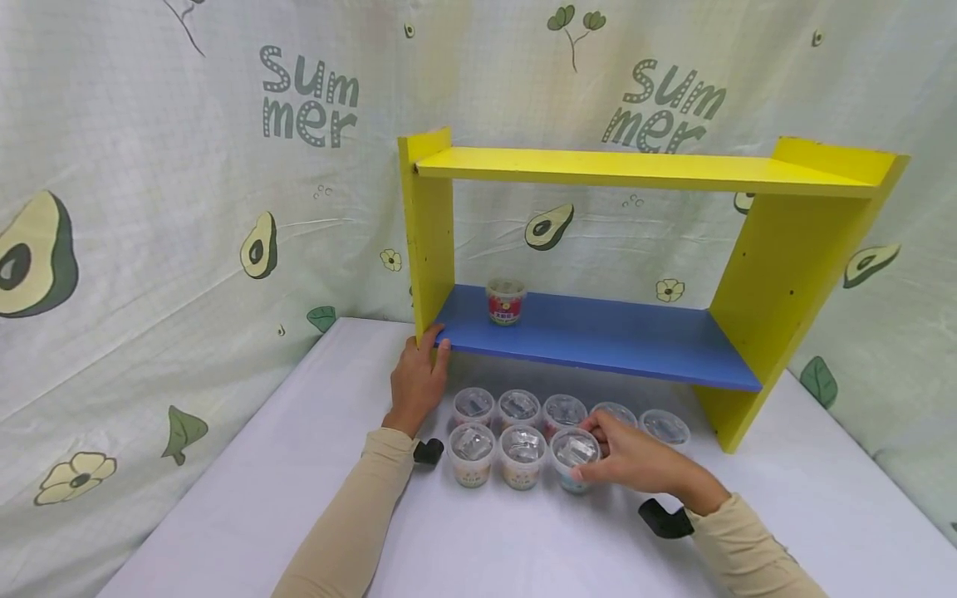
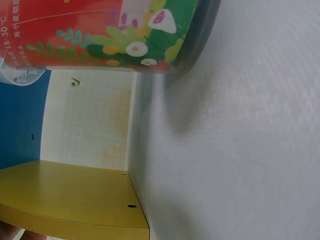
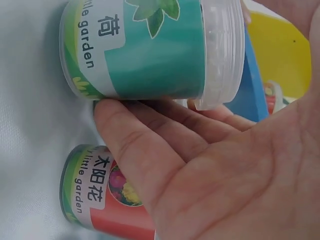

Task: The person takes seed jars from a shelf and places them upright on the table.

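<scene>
The person's right hand (image 1: 631, 458) has its grip around a small clear-lidded cup with a teal label (image 1: 574, 458), fingers and thumb curled about its rim and side. In the right wrist view the fingers (image 3: 165, 150) lie along the teal cup's (image 3: 150, 47) wall, and the cup stands on the white bench (image 1: 523, 540), rightmost in the front row of three. Just beside it, toward the left edge of the bench, stand two more lidded cups (image 1: 522, 455) of that row, touching or nearly touching one another. Behind them runs a back row of five cups (image 1: 519, 407), close under the shelf. One of these, with a red label (image 3: 107, 200), shows just beside the hand in the right wrist view.

The left hand (image 1: 417, 384) rests with its fingers fairly straight against the foot of the yellow shelf unit (image 1: 792, 274), at the left end of its blue lower board (image 1: 598, 336); its grip holds nothing. The left wrist view shows a red flowered cup (image 2: 105, 35) close by on the bench, with the yellow side panel (image 2: 70, 200) beyond.

On the blue board, near its left end, stands a single red-labelled cup (image 1: 506, 301). The yellow top board (image 1: 635, 170) carries nothing I can see. The unit stands toward the far edge of the bench, before a cloth backdrop (image 1: 187, 208) printed with avocados and the word "Summer".
</scene>
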`<state>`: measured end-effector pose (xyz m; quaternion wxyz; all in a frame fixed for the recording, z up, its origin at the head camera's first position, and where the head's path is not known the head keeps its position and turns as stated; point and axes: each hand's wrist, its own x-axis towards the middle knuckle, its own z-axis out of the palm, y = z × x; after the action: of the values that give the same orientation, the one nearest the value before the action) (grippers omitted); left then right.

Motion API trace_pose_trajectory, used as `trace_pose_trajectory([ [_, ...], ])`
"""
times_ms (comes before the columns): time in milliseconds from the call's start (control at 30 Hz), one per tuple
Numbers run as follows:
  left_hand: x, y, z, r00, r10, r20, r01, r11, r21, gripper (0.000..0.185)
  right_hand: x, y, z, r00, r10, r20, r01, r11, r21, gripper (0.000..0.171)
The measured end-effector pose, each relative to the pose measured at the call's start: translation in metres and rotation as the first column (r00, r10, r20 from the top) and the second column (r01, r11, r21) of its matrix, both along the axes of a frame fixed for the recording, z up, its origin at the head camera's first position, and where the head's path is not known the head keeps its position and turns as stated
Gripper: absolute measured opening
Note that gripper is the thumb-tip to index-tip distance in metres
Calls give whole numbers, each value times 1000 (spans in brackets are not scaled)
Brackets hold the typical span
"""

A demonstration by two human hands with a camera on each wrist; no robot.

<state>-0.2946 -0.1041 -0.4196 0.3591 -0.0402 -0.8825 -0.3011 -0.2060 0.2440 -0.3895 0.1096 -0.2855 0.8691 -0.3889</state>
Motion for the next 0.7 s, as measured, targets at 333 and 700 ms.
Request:
trace_pose_trajectory([
  [333, -1, 0, 0, 1000, 9, 3, -9, 1000, 4, 47, 4, -3, 0, 999, -40, -10, 40, 998, 43, 64],
  [700, 0, 0, 1, 1000, 0, 10, -1, 1000, 6, 48, 3, -1, -2, 999, -20, -33, 23, 997, 80, 62],
])
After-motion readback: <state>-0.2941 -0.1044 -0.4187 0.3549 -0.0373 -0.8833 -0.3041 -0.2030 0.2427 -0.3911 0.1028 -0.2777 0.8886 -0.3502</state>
